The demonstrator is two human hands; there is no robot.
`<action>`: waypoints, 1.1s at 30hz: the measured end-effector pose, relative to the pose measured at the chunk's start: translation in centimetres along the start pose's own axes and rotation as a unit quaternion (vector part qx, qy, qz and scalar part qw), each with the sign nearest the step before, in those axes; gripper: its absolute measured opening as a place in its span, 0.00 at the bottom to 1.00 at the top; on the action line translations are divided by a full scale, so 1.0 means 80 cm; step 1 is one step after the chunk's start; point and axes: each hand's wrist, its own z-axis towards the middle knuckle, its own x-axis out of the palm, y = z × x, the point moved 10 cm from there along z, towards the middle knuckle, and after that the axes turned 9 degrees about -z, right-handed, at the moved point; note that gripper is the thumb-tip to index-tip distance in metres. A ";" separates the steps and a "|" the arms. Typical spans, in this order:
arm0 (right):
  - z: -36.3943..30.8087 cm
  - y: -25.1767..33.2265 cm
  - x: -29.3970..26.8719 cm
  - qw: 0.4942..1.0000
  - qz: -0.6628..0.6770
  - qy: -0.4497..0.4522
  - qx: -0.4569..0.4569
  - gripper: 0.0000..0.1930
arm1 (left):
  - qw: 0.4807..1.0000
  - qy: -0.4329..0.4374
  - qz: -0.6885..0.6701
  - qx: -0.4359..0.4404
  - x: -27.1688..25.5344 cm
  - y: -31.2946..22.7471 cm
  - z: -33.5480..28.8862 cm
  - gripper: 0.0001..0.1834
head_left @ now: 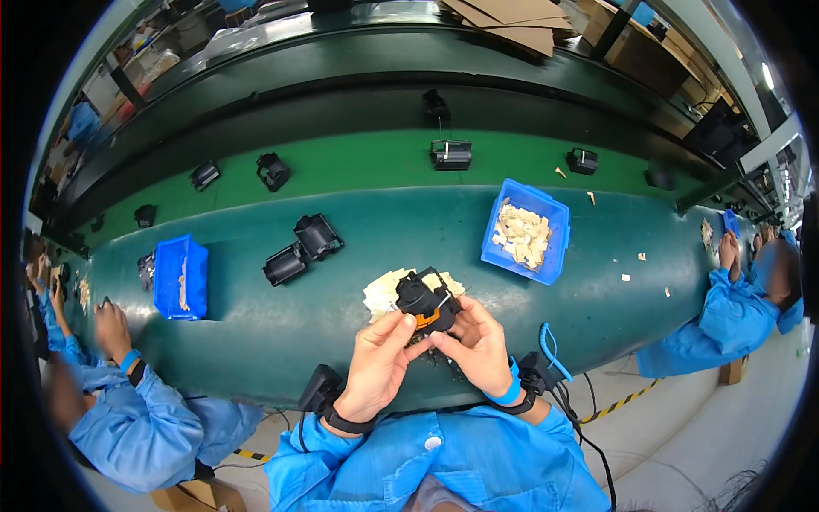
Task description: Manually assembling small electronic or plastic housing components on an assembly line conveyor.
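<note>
In front of me my left hand (pixel 376 362) and my right hand (pixel 480 348) both grip a black plastic unit (pixel 416 295) with an orange part (pixel 426 320) on its near side. My left thumb rests beside the orange part. The right fingers close on the unit's right side, with the thumb low near the middle. Directly behind and beneath the unit lies a pile of small cream-coloured pieces (pixel 381 292). Small dark bits are scattered under my hands, partly hidden by them.
A blue bin (pixel 559 249) of cream pieces stands right; another blue bin (pixel 200 277) stands left. Two black units (pixel 317 236) lie left of the pile. Several more sit on the green belt (pixel 358 158) beyond. Co-workers sit at left and right. A cable (pixel 597 439) hangs by my right wrist.
</note>
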 end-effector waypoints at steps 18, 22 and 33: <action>0.001 -0.008 -0.017 0.999 -0.006 -0.028 0.028 0.21 | 0.994 0.006 -0.099 -0.040 0.010 0.006 -0.006 0.20; -0.001 -0.008 -0.017 0.994 0.064 -0.030 0.079 0.18 | 0.965 -0.030 0.204 0.165 -0.001 -0.035 -0.020 0.23; -0.007 -0.010 -0.004 0.998 0.008 0.017 0.066 0.22 | 0.923 -0.005 0.261 0.282 0.030 -0.057 -0.027 0.19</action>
